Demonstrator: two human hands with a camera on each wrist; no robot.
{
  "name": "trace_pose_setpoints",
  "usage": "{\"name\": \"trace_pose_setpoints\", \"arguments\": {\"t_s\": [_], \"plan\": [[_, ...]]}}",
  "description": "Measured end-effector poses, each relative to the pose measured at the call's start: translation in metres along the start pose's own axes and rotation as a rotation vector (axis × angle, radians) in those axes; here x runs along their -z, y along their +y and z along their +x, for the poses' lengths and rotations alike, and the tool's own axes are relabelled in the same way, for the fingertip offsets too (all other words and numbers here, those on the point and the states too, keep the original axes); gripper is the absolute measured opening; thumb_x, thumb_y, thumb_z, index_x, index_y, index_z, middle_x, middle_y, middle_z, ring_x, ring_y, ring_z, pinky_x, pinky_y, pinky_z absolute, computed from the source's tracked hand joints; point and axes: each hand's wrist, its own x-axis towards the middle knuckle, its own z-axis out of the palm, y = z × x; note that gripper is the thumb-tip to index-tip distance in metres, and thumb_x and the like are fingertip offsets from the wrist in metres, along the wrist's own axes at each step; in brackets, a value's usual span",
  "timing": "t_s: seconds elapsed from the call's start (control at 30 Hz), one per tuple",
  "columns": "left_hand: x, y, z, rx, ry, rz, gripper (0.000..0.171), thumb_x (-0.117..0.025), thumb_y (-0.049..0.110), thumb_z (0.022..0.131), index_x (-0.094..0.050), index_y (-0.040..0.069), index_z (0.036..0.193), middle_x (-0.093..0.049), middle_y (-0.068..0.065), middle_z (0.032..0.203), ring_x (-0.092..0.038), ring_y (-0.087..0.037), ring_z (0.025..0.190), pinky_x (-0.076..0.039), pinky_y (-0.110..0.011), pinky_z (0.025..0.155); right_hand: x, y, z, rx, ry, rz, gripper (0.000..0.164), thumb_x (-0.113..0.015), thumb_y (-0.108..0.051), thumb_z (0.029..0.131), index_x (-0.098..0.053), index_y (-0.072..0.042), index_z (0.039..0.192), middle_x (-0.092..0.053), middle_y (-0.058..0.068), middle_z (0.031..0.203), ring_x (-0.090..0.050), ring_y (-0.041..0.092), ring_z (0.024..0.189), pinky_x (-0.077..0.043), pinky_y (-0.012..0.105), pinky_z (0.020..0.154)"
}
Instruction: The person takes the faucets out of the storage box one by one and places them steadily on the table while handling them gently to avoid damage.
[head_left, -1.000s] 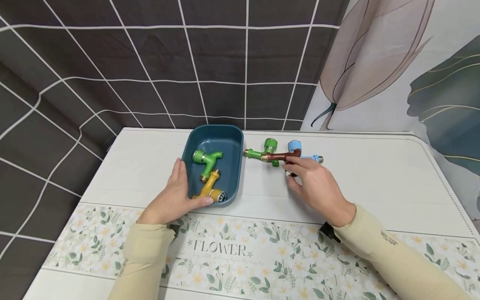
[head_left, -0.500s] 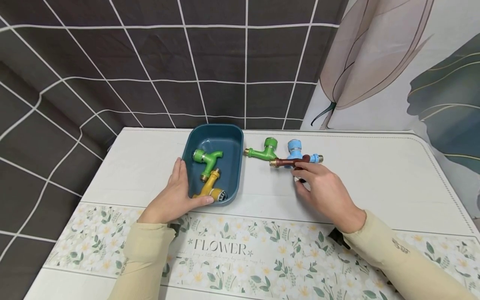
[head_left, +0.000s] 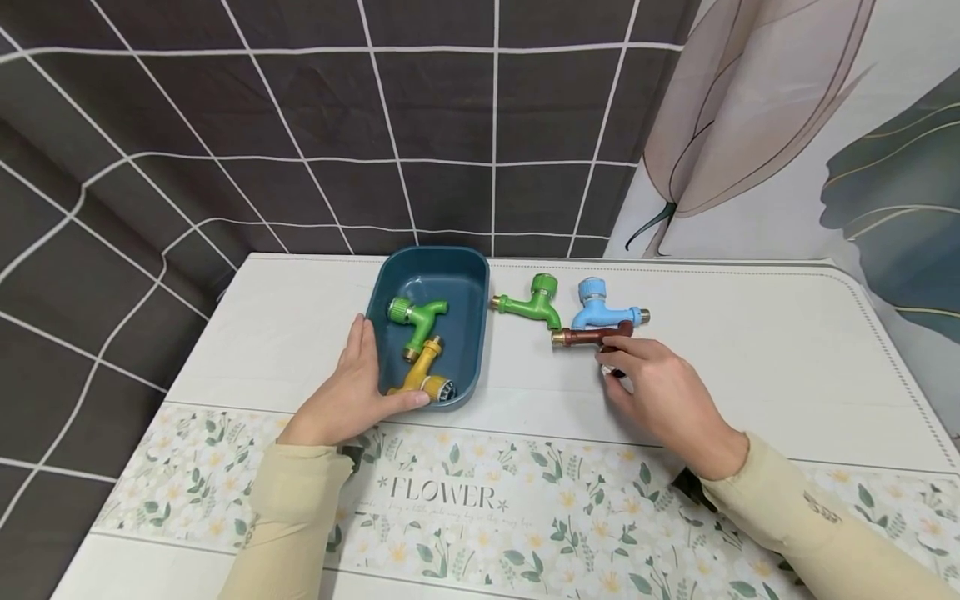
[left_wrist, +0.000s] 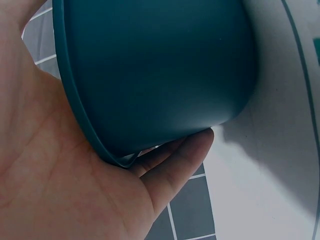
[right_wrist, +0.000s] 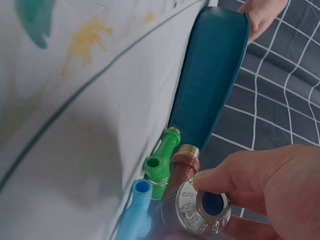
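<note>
My right hand (head_left: 667,400) pinches a brown tap (head_left: 579,337) by its knob, with the brass threaded end pointing left. In the right wrist view, my thumb lies on the silvery disc of the knob (right_wrist: 186,202). Just behind the brown tap are a light blue tap (head_left: 611,317) and a green tap (head_left: 525,308) on the table. My left hand (head_left: 341,396) rests around the near left corner of a dark blue tub (head_left: 457,279), fingers extended along its outer wall (left_wrist: 165,100). Inside the tub lie another green tap (head_left: 422,325) and a yellow tap (head_left: 418,371).
A white cover with a floral "FLOWER" band (head_left: 450,492) lies over the table (head_left: 765,358). Behind stands a dark, white-gridded cloth (head_left: 435,108). To the right hangs a leaf-patterned curtain (head_left: 757,108).
My right hand has drawn the brown tap right and toward me, off from in front of the green and blue taps. The left hand and tub have stayed put.
</note>
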Motion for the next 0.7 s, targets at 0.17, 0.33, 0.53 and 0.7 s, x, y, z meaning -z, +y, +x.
{"name": "trace_pose_setpoints", "arguments": {"t_s": [0.17, 0.33, 0.53, 0.7], "plan": [[0.0, 0.0, 0.0, -0.003, 0.005, 0.0, 0.135, -0.07, 0.068, 0.082, 0.015, -0.008, 0.154, 0.023, -0.022, 0.163, 0.007, -0.038, 0.152, -0.024, -0.055, 0.117, 0.0, 0.001, -0.005, 0.001, -0.005, -0.008, 0.021, -0.077, 0.002, 0.077, -0.076, 0.004, 0.098, -0.071, 0.021, 0.11, -0.068, 0.038, 0.099, -0.056, 0.052, 0.078], [0.0, 0.0, 0.0, -0.002, 0.005, 0.006, 0.136, -0.069, 0.07, 0.081, 0.014, -0.008, 0.154, 0.023, -0.021, 0.163, 0.007, -0.038, 0.152, -0.024, -0.055, 0.117, 0.0, 0.003, -0.009, 0.008, -0.009, -0.015, 0.022, -0.078, 0.003, 0.076, -0.076, 0.004, 0.098, -0.071, 0.021, 0.108, -0.068, 0.038, 0.097, -0.056, 0.051, 0.077], [-0.001, -0.001, 0.001, 0.004, 0.007, 0.0, 0.136, -0.07, 0.07, 0.08, 0.013, -0.008, 0.155, 0.022, -0.021, 0.163, 0.007, -0.038, 0.152, -0.025, -0.055, 0.117, 0.0, 0.006, -0.013, -0.006, -0.021, -0.016, 0.022, -0.078, 0.003, 0.075, -0.076, 0.003, 0.097, -0.071, 0.021, 0.109, -0.068, 0.038, 0.097, -0.056, 0.052, 0.077], [-0.001, 0.0, 0.0, 0.006, 0.005, -0.001, 0.136, -0.07, 0.069, 0.08, 0.014, -0.007, 0.155, 0.022, -0.021, 0.163, 0.007, -0.037, 0.152, -0.025, -0.055, 0.117, -0.001, 0.01, -0.017, -0.014, -0.018, -0.026, 0.022, -0.078, 0.004, 0.074, -0.076, 0.003, 0.096, -0.071, 0.021, 0.108, -0.068, 0.038, 0.098, -0.056, 0.052, 0.078]]}}
